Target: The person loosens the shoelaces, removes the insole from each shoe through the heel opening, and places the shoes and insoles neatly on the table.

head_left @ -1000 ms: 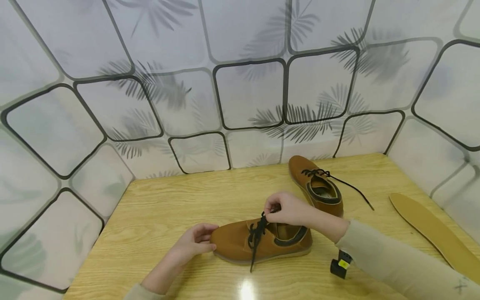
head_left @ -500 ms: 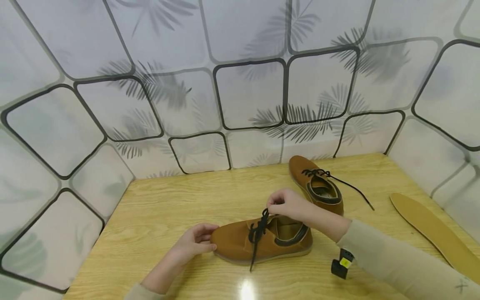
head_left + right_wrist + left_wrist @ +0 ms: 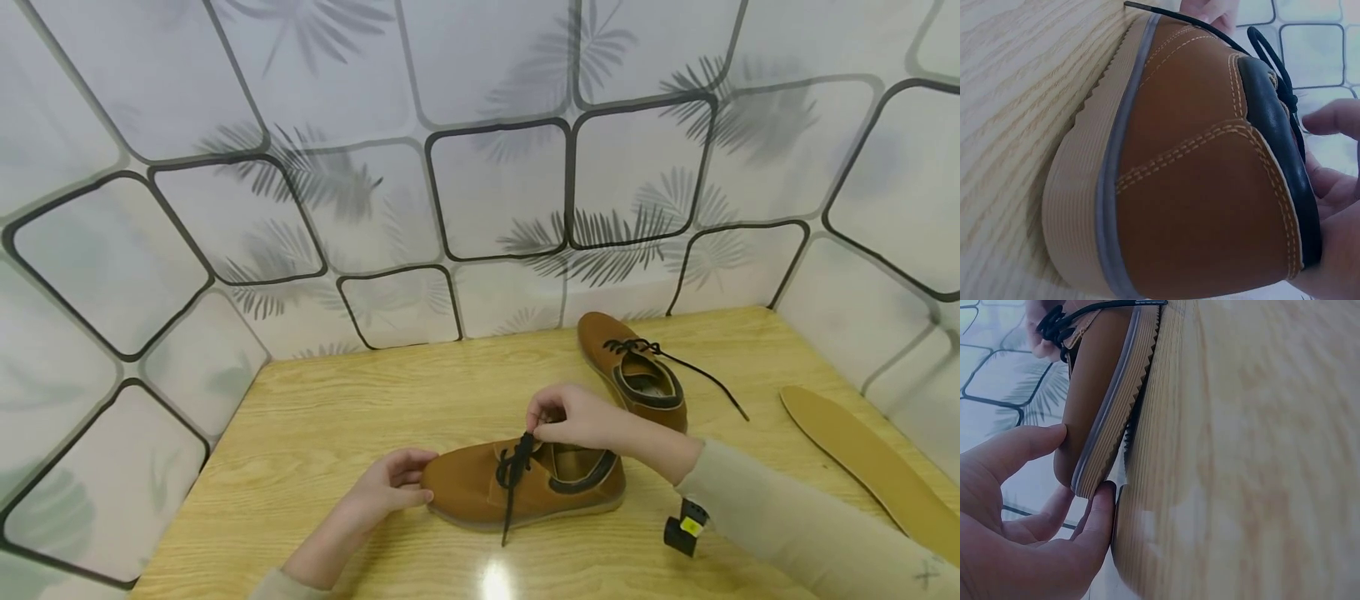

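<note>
A brown leather shoe (image 3: 461,483) lies sole down on the table, toe to the left. My left hand (image 3: 386,487) grips its toe. In the left wrist view, the thumb (image 3: 1054,439) rests on the leather upper and the fingertips are at the edge of the ribbed sole (image 3: 1110,419). With finger and thumb, my right hand (image 3: 573,417) pinches the black shoelace (image 3: 512,468) at the top of the shoe's tongue. One lace end hangs over the near side. The right wrist view shows the stitched heel (image 3: 1197,206) and a lace loop (image 3: 1266,47) close to the fingertips.
Behind my right hand stands a second brown shoe (image 3: 600,337), its long lace trailing right. A tan insole (image 3: 862,458) lies at the table's right side. Patterned cloth (image 3: 495,192) rises around the wooden table (image 3: 337,400) at the back and sides.
My right hand rose a little and shifted right, showing a lace loop under the fingers, then came back down and left onto the lace. The left hand and shoe stayed still.
</note>
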`<state>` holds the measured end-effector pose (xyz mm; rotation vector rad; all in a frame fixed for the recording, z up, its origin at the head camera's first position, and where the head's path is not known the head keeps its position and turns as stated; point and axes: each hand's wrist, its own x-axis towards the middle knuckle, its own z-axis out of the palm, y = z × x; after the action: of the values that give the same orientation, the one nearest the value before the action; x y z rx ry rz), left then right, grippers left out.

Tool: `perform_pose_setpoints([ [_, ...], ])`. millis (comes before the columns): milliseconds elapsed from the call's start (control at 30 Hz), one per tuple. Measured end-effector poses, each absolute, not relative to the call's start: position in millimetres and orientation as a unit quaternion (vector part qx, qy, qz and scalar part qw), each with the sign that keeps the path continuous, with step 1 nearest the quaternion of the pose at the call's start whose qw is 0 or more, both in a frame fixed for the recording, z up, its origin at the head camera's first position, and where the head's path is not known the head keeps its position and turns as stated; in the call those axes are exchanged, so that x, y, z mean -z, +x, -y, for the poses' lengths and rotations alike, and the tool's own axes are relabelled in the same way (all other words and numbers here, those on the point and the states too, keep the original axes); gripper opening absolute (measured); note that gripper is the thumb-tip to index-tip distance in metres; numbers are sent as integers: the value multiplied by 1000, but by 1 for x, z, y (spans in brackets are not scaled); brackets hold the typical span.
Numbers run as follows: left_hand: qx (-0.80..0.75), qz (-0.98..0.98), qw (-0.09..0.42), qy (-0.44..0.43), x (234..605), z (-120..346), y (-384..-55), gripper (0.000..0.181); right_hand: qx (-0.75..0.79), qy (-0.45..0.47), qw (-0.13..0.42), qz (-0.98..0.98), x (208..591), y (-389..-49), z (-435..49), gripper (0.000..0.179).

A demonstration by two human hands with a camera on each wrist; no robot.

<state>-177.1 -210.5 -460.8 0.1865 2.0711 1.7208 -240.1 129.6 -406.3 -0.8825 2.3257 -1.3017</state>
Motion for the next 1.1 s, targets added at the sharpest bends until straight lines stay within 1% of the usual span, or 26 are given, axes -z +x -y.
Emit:
perform_pose_setpoints([
  [100, -620, -751, 216, 69, 461, 210, -177, 60, 447, -335, 163, -814, 406, -241, -131, 2],
  [200, -619, -753, 215, 70, 462, 210, -177, 60, 442, -349, 159, -811, 406, -241, -131, 5],
  [433, -615, -756, 211, 70, 460, 209, -175, 60, 434, -333, 141, -825, 407, -240, -131, 2],
  [567, -615, -757, 210, 69, 461, 209, -175, 60, 442, -323, 133, -826, 407, -240, -131, 4],
  [833, -616, -755, 212, 68, 461, 210, -176, 59, 465, -288, 129, -827, 409, -240, -131, 6],
  [1100, -616, -756, 208, 72, 462, 210, -176, 60, 535, -214, 145, -805, 408, -240, -133, 7],
])
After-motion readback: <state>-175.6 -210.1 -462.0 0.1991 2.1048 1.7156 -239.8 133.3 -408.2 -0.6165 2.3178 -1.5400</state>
